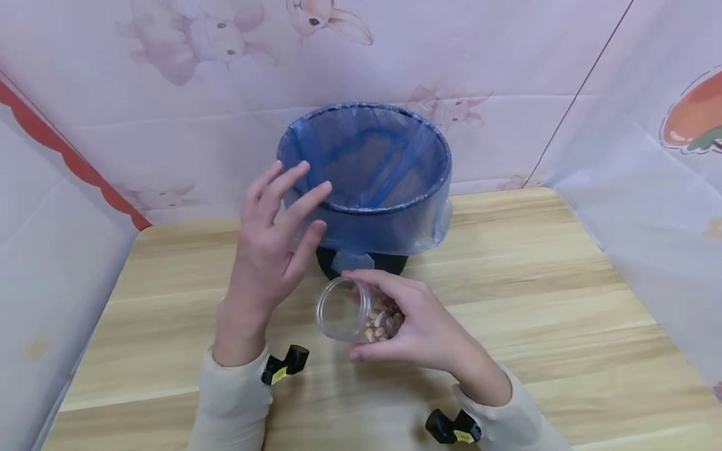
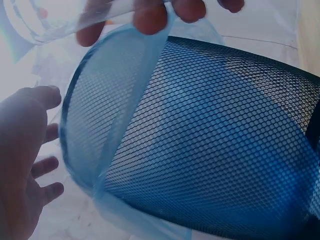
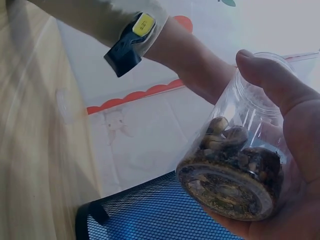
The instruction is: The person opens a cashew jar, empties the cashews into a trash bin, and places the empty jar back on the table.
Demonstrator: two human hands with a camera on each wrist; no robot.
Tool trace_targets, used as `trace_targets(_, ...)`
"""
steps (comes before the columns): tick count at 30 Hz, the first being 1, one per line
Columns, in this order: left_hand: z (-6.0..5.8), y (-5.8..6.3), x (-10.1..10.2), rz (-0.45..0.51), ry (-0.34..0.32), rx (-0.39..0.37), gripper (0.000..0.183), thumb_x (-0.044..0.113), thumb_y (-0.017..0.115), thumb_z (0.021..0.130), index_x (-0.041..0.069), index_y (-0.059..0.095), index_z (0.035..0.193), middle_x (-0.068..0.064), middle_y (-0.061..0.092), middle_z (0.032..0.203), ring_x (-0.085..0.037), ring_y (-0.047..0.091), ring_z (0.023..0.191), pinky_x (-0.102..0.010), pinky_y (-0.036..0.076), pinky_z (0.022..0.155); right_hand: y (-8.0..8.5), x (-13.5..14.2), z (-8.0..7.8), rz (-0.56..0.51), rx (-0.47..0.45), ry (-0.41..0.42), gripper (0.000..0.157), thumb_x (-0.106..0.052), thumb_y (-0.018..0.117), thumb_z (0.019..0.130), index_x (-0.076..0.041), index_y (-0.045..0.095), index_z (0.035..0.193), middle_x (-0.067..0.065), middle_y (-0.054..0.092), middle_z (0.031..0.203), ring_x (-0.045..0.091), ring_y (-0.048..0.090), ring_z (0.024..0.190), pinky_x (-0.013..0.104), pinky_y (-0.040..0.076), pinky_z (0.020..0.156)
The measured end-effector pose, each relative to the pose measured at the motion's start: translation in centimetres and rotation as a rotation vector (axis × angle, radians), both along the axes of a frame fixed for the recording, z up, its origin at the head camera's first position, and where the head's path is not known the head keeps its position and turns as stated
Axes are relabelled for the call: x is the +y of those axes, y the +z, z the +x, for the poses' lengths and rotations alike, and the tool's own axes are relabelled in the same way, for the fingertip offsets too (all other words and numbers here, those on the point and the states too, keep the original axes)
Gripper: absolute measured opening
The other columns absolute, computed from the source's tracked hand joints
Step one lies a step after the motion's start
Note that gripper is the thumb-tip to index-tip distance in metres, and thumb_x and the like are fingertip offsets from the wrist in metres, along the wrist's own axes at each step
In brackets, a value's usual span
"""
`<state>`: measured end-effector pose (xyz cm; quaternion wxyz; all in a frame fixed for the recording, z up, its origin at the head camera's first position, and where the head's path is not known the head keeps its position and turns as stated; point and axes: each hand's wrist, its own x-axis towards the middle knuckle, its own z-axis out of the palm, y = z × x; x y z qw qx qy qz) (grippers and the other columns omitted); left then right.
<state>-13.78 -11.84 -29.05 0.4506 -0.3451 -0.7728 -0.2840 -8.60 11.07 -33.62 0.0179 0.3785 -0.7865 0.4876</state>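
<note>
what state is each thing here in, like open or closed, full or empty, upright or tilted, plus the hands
clear jar: no lid seen on it, tilted, partly filled
small brown pieces: loose inside the jar
mesh bin: upright, open at the top, lined
blue bag: folded over the bin's rim
left hand: fingers spread, holding nothing
right hand: gripping the jar
</note>
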Motion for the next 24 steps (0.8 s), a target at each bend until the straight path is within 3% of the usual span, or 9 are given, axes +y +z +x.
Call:
trace_targets(4, -0.4, -0.5, -0.1, -0.047, -0.042, -0.045, 0.031, 0.015, 0.053, 0.103, 0.009, 0.066, 0.130, -0.018, 0.058, 0.139, -0.037, 0.037, 0.143, -0.053, 0.028, 0.118, 0.2, 0.1, -0.1, -0.009, 0.010, 0.000, 0.088, -0.034, 0.094, 0.067, -0.023, 0.051, 0.143, -0.005, 0.063, 0.133, 0.016, 0.064, 0.114, 0.034, 0.052, 0.098)
trace_targets(7, -0.4, -0.9, -0.2, -0.060, -0.036, -0.066, 0.032, 0.010, 0.054, 0.102, 0.011, 0.067, 0.131, -0.015, 0.061, 0.136, -0.036, 0.038, 0.143, -0.053, 0.026, 0.119, 0.3, 0.5, 0.0, -0.043, -0.005, 0.004, 0.089, -0.031, 0.095, 0.066, -0.021, 0.051, 0.143, -0.002, 0.066, 0.126, 0.018, 0.064, 0.110, 0.033, 0.053, 0.095)
trace_targets(11, -0.6, -1.2, -0.2, -0.053, -0.011, -0.049, 0.029, 0.009, 0.055, 0.101, 0.014, 0.070, 0.126, -0.013, 0.065, 0.127, -0.036, 0.045, 0.138, -0.057, 0.024, 0.119, 0.8, 1.1, 0.3, -0.146, -0.044, 0.035, 0.091, -0.020, 0.096, 0.065, -0.014, 0.051, 0.143, 0.004, 0.069, 0.112, 0.019, 0.066, 0.104, 0.032, 0.054, 0.091)
trace_targets(14, -0.8, -1.2, -0.1, -0.045, -0.005, -0.036, 0.027, 0.009, 0.054, 0.102, 0.015, 0.072, 0.121, -0.013, 0.067, 0.117, -0.037, 0.050, 0.131, -0.058, 0.026, 0.118, 1.6, 1.7, 0.5, -0.241, -0.036, 0.065, 0.093, -0.013, 0.095, 0.064, -0.008, 0.049, 0.144, 0.010, 0.068, 0.112, 0.023, 0.066, 0.104, 0.033, 0.054, 0.092)
trace_targets(18, -1.2, -1.3, 0.0, -0.034, -0.008, -0.030, 0.028, 0.007, 0.052, 0.103, 0.017, 0.074, 0.118, -0.013, 0.067, 0.110, -0.038, 0.052, 0.125, -0.054, 0.031, 0.116, 3.5, 3.1, -0.3, -0.303, 0.034, 0.080, 0.093, -0.015, 0.094, 0.065, -0.001, 0.047, 0.143, 0.014, 0.066, 0.117, 0.025, 0.065, 0.107, 0.035, 0.054, 0.095)
trace_targets(24, -1.6, -1.0, 0.0, -0.021, -0.034, -0.032, 0.030, 0.005, 0.050, 0.103, 0.017, 0.074, 0.117, -0.013, 0.065, 0.106, -0.038, 0.054, 0.118, -0.053, 0.034, 0.113, 8.4, 5.3, -3.2, -0.291, 0.091, 0.017, 0.089, -0.005, 0.091, 0.064, 0.001, 0.048, 0.142, 0.018, 0.066, 0.116, 0.027, 0.066, 0.105, 0.035, 0.057, 0.089)
